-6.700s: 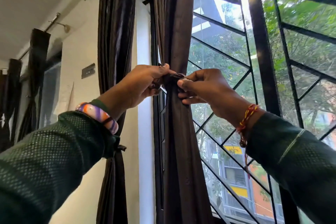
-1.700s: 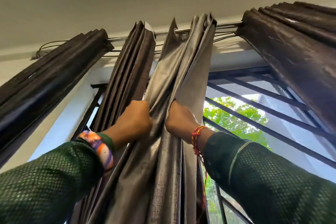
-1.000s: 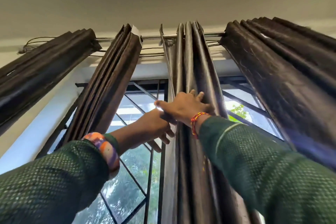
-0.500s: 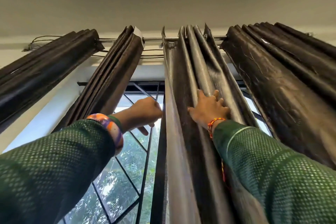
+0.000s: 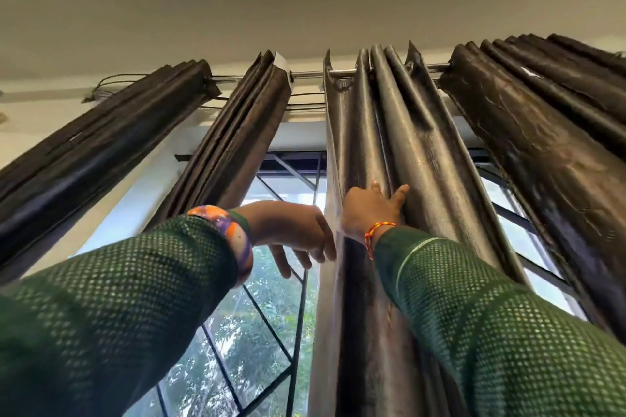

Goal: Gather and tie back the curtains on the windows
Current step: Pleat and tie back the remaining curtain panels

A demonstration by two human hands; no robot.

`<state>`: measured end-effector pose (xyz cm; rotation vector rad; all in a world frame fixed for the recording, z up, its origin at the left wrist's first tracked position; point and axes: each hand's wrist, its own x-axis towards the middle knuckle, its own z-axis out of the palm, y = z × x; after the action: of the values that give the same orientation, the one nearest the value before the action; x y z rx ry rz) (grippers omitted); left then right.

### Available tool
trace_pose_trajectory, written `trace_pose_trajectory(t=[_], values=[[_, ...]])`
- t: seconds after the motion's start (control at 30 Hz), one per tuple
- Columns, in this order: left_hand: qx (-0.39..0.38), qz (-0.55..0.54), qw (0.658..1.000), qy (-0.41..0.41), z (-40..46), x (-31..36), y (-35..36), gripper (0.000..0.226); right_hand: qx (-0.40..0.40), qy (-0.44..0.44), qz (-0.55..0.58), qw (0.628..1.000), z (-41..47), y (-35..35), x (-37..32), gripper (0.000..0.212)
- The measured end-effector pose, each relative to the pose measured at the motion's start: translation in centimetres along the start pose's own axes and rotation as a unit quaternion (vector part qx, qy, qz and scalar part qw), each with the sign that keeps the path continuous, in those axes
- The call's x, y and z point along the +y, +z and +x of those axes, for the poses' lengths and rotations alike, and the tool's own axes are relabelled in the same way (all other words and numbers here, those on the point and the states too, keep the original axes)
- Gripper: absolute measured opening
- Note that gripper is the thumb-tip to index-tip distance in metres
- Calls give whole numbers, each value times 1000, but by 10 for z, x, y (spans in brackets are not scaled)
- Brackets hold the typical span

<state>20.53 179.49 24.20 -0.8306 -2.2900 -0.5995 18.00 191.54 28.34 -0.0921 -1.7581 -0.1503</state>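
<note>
Head camera, close, tilted steeply up toward curtain rod (image 5: 306, 74)

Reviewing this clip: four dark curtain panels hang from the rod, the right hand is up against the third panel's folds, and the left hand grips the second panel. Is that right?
Not quite. In the head view the left hand grips nothing; its fingers hang relaxed beside the left edge of the third panel, away from the second panel. The rest holds: four dark panels hang from the rod, and the right hand reaches into the third panel's folds.

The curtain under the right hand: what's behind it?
The curtain covers that part of the window. Beside its left edge, window bars and green trees show. The right hand presses its folds.
</note>
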Motion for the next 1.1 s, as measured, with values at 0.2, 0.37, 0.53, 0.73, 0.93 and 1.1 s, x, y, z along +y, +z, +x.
trace_pose_trajectory(t=[0.2,0.37,0.53,0.73,0.93,1.1], values=[[156,8,987,28,6,-4,-15,28,89,31,51,994,-10,-19,23,26],[228,-12,972,58,17,15,-10,29,131,80,120,981,-13,-56,73,32],[237,-43,966,96,28,55,7,30,155,108,131,973,3,-102,132,34],[216,-9,967,134,35,92,17,21,183,135,159,961,8,-140,185,36],[225,-6,965,137,21,116,12,22,172,214,203,940,13,-141,217,42],[206,33,968,136,6,109,7,23,195,247,192,929,10,-140,236,43]])
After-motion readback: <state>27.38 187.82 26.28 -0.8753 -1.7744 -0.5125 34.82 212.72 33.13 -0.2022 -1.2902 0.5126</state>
